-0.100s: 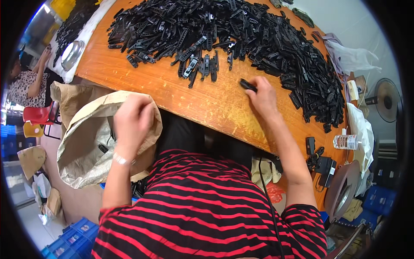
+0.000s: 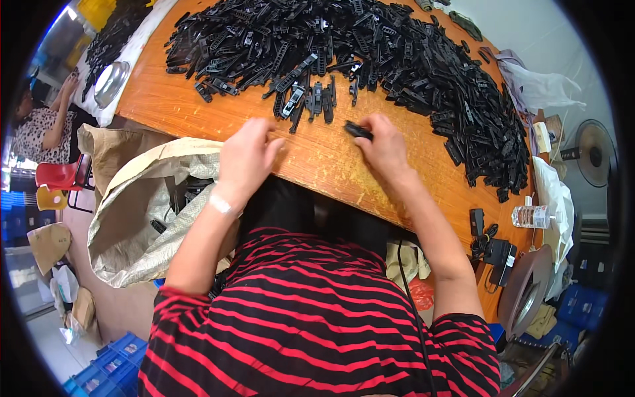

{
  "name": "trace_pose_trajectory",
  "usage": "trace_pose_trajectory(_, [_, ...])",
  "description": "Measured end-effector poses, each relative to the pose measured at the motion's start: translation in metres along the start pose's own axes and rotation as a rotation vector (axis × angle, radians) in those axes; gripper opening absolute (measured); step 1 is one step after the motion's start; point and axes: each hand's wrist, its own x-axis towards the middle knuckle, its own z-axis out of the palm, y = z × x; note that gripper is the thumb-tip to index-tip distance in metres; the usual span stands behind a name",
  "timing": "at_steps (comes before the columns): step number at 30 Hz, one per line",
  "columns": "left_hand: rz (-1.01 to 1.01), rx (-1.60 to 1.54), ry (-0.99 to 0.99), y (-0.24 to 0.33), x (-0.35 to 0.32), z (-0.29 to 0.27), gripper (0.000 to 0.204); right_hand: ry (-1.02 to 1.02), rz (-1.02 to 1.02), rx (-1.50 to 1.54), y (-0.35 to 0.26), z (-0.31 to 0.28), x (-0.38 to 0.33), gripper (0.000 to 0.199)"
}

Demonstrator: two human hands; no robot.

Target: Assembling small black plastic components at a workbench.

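My right hand (image 2: 383, 145) is closed on a small black plastic part (image 2: 358, 130), held just above the wooden table (image 2: 324, 165). My left hand (image 2: 248, 152) is over the table's near edge, with thumb and fingers apart and nothing visible between them. Beyond both hands a large heap of black plastic parts (image 2: 278, 46) covers the far side of the table and curves down the right. A few parts lie loose at its near edge, among them one with a pale grey face (image 2: 293, 101). Below my left hand an open sack (image 2: 126, 238) holds several black parts.
At the table's right are a black adapter with cable (image 2: 496, 253), a clear plastic bottle (image 2: 530, 217) and a white plastic bag (image 2: 555, 192). Beyond stands a fan (image 2: 593, 152). Another person (image 2: 43, 129) sits at far left, near a metal bowl (image 2: 111, 85). Blue crates (image 2: 109, 367) stand lower left.
My left hand has moved from above the sack up and right to the table edge, its fingers parting. My right hand has shifted a little left with the black plastic part.
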Motion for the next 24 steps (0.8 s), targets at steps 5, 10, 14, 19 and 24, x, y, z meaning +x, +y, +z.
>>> trace_pose_trajectory(5, [-0.108,0.213,-0.074,-0.012,0.033,0.055,0.023,-0.072,-0.046,0.036,-0.027,0.021,0.002,0.031])
trace_pose_trajectory(10, [-0.183,0.210,-0.109,-0.017,0.030,0.055,0.026,-0.083,-0.076,0.039,-0.035,0.016,0.000,0.034])
trace_pose_trajectory(14, [-0.423,-0.623,-0.249,-0.008,0.013,0.056,0.022,-0.019,-0.105,0.216,-0.042,0.018,-0.009,0.029])
trace_pose_trajectory(19, [-0.447,-1.012,-0.463,0.023,0.011,0.063,0.013,-0.184,0.221,0.789,-0.058,0.015,-0.018,0.021])
trace_pose_trajectory(24, [-0.374,-0.995,-0.387,0.021,0.036,0.056,0.034,-0.237,0.359,0.940,-0.038,-0.008,-0.007,0.023])
